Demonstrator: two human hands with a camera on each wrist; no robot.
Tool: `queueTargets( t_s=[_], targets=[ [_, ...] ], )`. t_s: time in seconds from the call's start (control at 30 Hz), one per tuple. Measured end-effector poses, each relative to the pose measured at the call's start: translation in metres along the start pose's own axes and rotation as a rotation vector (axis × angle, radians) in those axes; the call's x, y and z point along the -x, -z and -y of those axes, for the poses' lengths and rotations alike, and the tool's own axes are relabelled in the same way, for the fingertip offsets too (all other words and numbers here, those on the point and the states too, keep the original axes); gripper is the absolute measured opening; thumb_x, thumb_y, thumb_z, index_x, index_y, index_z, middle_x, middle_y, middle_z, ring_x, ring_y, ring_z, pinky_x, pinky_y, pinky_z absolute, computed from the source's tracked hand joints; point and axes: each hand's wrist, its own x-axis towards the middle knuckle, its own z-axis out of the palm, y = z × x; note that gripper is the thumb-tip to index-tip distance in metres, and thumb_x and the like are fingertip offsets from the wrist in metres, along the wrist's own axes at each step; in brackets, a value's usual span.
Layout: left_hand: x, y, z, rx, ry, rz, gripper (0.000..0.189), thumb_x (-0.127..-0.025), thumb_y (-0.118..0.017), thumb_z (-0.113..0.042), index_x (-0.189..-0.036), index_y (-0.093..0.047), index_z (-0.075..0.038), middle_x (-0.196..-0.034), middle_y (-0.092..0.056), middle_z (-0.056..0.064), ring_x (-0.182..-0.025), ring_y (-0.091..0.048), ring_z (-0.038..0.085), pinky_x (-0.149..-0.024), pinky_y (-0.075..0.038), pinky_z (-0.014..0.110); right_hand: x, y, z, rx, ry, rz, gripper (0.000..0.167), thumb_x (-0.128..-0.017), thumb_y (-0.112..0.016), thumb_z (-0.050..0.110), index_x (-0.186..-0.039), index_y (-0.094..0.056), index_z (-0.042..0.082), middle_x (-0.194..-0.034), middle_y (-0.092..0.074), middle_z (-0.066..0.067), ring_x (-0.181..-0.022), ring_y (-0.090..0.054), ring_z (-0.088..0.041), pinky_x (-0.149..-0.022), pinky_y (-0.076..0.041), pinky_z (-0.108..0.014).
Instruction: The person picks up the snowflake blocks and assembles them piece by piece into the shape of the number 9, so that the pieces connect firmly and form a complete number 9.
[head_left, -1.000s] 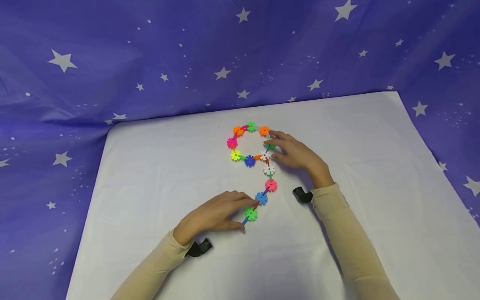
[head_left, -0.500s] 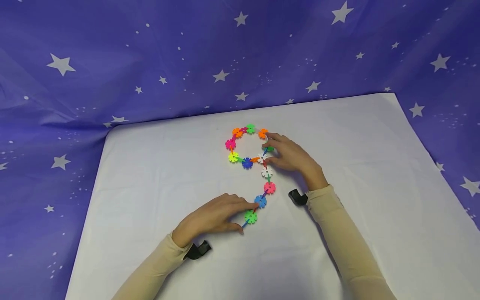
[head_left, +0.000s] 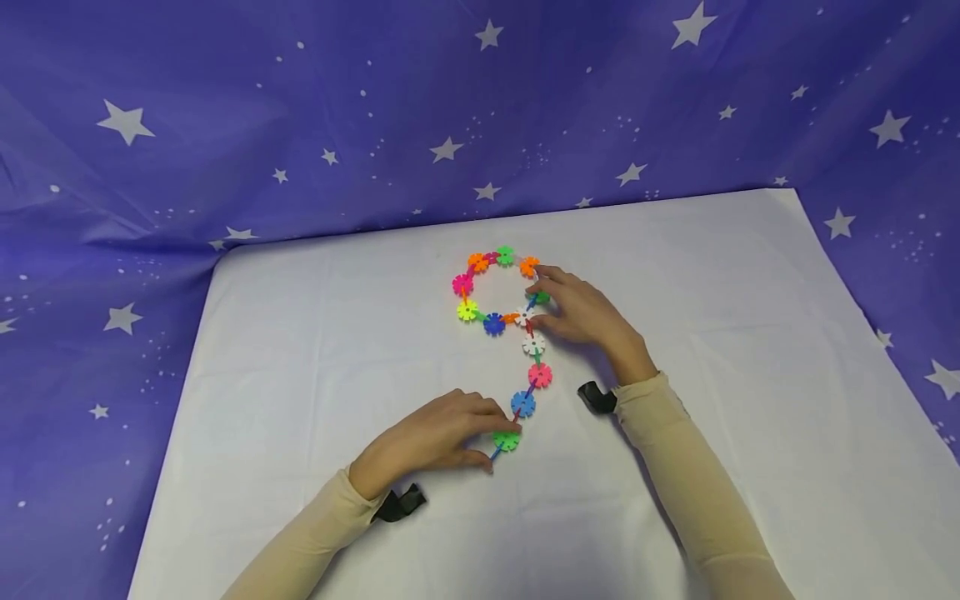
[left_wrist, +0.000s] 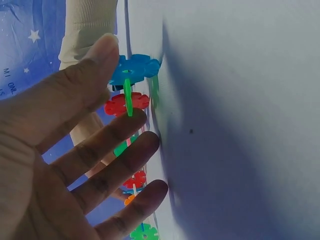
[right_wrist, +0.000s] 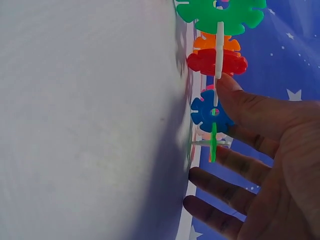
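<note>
A chain of interlocking snowflake discs [head_left: 540, 375] lies on the white-covered table, a ring at the far end with a curved tail towards me. My left hand [head_left: 442, 429] is at the tail's near end, thumb and index finger on either side of the flat green disc [head_left: 507, 443]. In the left wrist view the thumb meets an upright blue disc [left_wrist: 135, 70], and the index fingertip is by a red disc [left_wrist: 116, 105]. My right hand [head_left: 581, 312] pinches the ring's right side. Its thumb is beside a red disc [right_wrist: 217, 62], its index finger behind a blue one [right_wrist: 202, 111].
The table [head_left: 315, 333] is covered in white cloth. A purple star-patterned curtain [head_left: 375, 108] hangs behind and along the sides. Dark wrist-camera mounts [head_left: 597, 397] stick out from both sleeves.
My left index finger has drawn back from the flat blue disc to the green one at the tail end. The ring's white disc and my right hand have shifted slightly left and nearer.
</note>
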Motion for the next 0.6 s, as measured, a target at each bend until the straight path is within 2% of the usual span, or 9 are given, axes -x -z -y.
queueTargets(
  t_s=[0.3, 0.6],
  targets=[
    [-0.0025, -0.0044, -0.0024, -0.004, -0.049, 0.009, 0.036, -0.080, -0.080, -0.034, -0.114, -0.074, -0.024, -0.113, -0.067, -0.005, -0.104, -0.062, 0.011, -0.090, -0.048, 0.026, 0.0077, -0.0049, -0.0033, -0.010, -0.014, 0.010, 0.050, -0.088, -0.074, 0.031, -0.131, -0.060, 0.010, -0.155, -0.036, -0.017, -0.140, -0.038, -0.040, -0.112, -0.033, -0.056],
    [-0.0024, -0.0022, -0.0033, -0.017, -0.022, 0.020, 0.033, -0.081, -0.080, -0.035, -0.112, -0.075, -0.026, -0.117, -0.066, -0.005, -0.107, -0.062, 0.011, -0.092, -0.049, 0.026, 0.0035, -0.0008, 0.0010, -0.001, 0.015, -0.019, 0.049, -0.088, -0.073, 0.032, -0.130, -0.060, 0.011, -0.154, -0.038, -0.017, -0.137, -0.041, -0.040, -0.110, -0.035, -0.057]
  ],
)
